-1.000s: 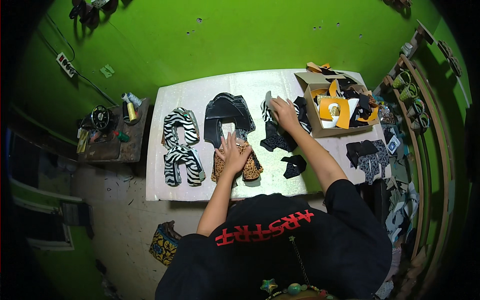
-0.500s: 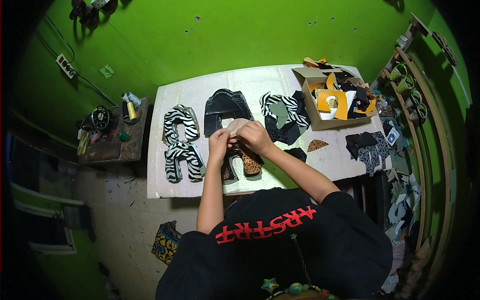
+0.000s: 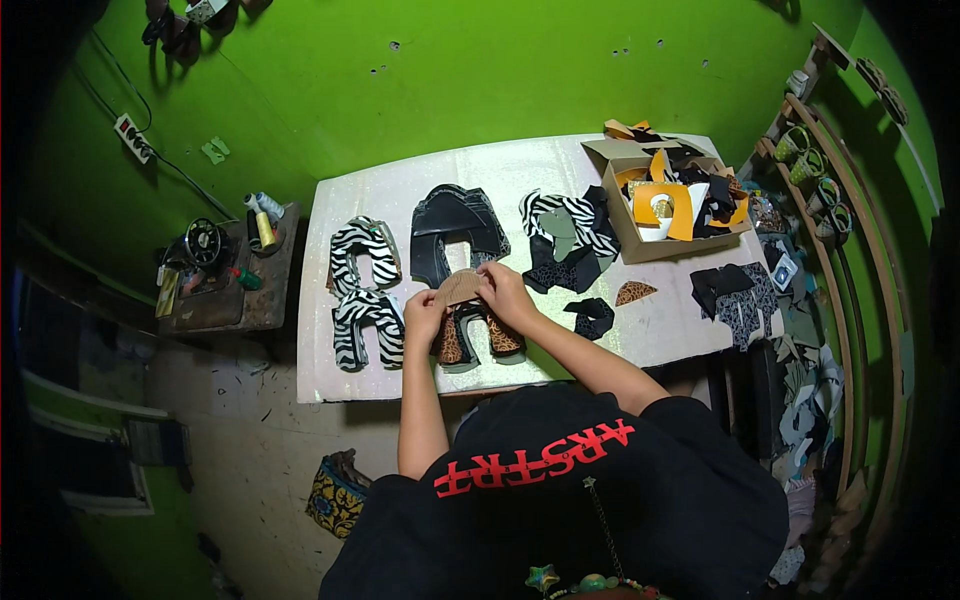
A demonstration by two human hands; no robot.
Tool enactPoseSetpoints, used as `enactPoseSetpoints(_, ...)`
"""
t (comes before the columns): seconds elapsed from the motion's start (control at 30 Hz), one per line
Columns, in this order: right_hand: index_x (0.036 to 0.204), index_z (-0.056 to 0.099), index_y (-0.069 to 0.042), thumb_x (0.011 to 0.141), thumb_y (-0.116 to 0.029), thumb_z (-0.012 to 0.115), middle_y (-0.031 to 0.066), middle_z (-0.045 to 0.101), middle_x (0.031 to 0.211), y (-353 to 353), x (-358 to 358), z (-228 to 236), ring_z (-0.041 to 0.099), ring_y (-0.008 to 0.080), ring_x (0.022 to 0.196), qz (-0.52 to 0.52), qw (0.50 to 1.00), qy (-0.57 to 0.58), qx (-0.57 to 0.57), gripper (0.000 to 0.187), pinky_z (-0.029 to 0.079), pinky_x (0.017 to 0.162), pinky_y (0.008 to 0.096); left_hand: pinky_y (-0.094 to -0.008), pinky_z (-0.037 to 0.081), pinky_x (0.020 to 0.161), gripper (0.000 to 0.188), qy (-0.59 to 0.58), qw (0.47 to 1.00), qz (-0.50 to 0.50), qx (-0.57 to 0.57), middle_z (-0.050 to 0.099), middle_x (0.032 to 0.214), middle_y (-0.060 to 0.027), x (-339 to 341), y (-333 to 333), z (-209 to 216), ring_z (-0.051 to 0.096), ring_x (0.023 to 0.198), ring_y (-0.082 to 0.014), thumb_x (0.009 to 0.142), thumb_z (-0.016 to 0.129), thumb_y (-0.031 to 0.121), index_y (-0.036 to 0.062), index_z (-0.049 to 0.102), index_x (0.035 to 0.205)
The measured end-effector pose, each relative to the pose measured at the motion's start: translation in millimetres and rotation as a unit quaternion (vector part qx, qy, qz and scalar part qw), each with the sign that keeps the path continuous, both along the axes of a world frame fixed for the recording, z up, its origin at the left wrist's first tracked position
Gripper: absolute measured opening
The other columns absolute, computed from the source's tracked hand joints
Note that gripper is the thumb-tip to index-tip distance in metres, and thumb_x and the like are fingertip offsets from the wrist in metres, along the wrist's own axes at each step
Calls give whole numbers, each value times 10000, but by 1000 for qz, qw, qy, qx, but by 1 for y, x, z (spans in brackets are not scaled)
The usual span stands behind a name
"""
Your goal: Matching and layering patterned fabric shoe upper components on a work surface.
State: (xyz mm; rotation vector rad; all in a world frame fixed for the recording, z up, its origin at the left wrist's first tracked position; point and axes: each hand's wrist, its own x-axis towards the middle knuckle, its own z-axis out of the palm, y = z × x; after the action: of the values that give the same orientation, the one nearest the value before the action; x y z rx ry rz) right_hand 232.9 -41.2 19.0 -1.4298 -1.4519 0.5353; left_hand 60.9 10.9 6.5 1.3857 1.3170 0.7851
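Both grips (image 3: 424, 312) (image 3: 507, 297) pinch tan card (image 3: 460, 289), perhaps, above a pale table (image 3: 655, 330), green wall (image 3: 500, 80) beyond.

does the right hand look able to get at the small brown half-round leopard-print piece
Likely yes: the small half-round leopard-print piece lies uncovered on the pale table, to the right of the right hand, which may first need to release the tan half-round piece.

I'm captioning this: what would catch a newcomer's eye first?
Probably the bright green wall behind the table. Then zebra-striped pieces at its left and a cardboard box with orange scraps at its far right. Between them, the left hand and right hand hold a tan piece.
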Motion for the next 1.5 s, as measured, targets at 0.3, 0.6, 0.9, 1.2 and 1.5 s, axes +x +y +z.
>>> enactPoseSetpoints(0.3,916,505,-8,687,-33,627,180,502,882,10,-6,-29,515,363,859,-33,996,-87,0,262,435,736,388,-199,427,534,187,38,997,61,35,576,671,-21,3,15,-45,521,574,-81,696,676,30,-25,556,828)
enactPoseSetpoints(0.6,815,487,4,691,-70,654,160,464,803,13,0,-42,498,340,737,-69,996,-48,-34,221,418,662,388,-331,427,712,268,147,972,122,135,494,763,-103,19,1,-30,518,742,-245,646,670,64,59,553,887)
enactPoseSetpoints(0.9,736,509,11,676,-49,645,153,488,730,0,13,-37,503,316,701,-62,998,-14,-21,159,417,634,367,-367,401,765,158,224,944,88,227,451,901,-153,37,-24,-25,495,837,-322,763,537,114,106,587,913)
enactPoseSetpoints(1.2,962,574,-121,652,59,514,102,450,1039,-32,104,-36,425,304,971,-281,940,-174,-84,364,379,820,407,-394,376,745,296,297,885,121,337,387,909,-142,48,-36,-30,434,843,-309,742,589,210,67,511,990)
enactPoseSetpoints(1.5,1004,605,-202,633,-48,673,75,418,1155,-37,126,-38,371,290,1082,-294,906,-245,-180,408,323,889,404,-397,380,761,251,252,907,116,317,399,931,-139,44,-37,-34,440,860,-309,748,595,204,71,540,954)
